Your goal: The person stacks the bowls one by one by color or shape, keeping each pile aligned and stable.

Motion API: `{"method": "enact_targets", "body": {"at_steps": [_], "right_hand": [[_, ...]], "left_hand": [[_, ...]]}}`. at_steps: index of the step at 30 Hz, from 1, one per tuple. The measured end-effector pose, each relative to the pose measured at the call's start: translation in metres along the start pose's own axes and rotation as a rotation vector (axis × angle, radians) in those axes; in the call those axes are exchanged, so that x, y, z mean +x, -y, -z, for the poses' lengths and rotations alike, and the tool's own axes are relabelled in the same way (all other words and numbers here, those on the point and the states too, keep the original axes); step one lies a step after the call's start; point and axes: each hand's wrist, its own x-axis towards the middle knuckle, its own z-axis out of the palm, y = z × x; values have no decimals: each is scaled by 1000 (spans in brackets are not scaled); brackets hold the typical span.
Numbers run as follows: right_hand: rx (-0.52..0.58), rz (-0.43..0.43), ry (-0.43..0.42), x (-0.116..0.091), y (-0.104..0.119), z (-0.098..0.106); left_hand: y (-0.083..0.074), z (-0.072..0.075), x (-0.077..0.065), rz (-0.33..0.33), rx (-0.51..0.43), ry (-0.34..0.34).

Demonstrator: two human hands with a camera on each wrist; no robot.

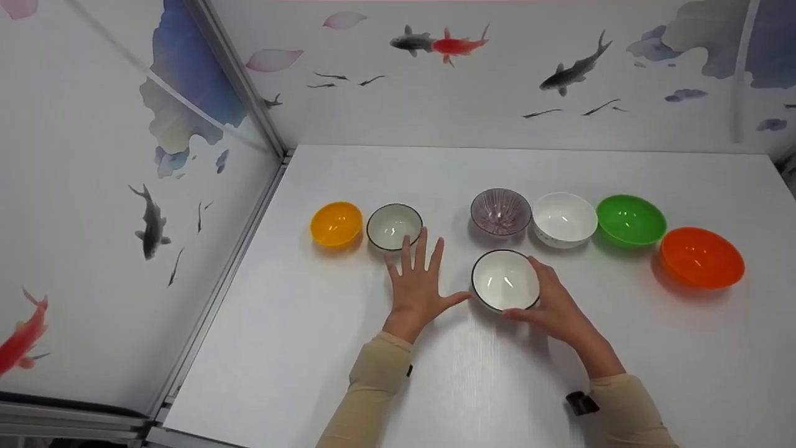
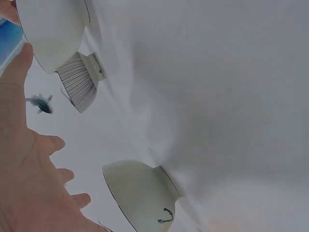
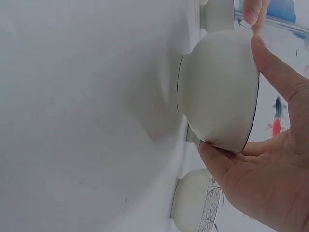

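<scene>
A white bowl with a dark rim [image 1: 505,280] is in my right hand [image 1: 553,305], whose thumb and fingers grip its right side. In the right wrist view the bowl [image 3: 219,89] shows its smooth outside; whether its foot touches the table, I cannot tell. My left hand [image 1: 418,295] is spread with straight fingers, its thumb tip at the bowl's left rim, touching or nearly so. Beyond the left fingertips sits a pale dark-rimmed bowl [image 1: 394,228], also seen in the left wrist view. A purple ribbed bowl [image 1: 500,213] stands just behind the held one.
A yellow bowl [image 1: 336,224] is at the left end of the row. To the right stand a white bowl [image 1: 564,220], a green bowl [image 1: 631,220] and an orange bowl [image 1: 701,257]. Painted panels border the white table [image 1: 261,373] at the back and left.
</scene>
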Motion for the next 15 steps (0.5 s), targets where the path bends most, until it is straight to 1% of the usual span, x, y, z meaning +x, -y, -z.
{"method": "enact_targets", "body": {"at_steps": [7, 15], "right_hand": [[5, -2, 7, 1, 2, 1], [7, -12, 19, -1, 2, 1]], "left_hand": [[9, 5, 5, 25, -14, -28], [20, 7, 6, 56, -34, -13]]}}
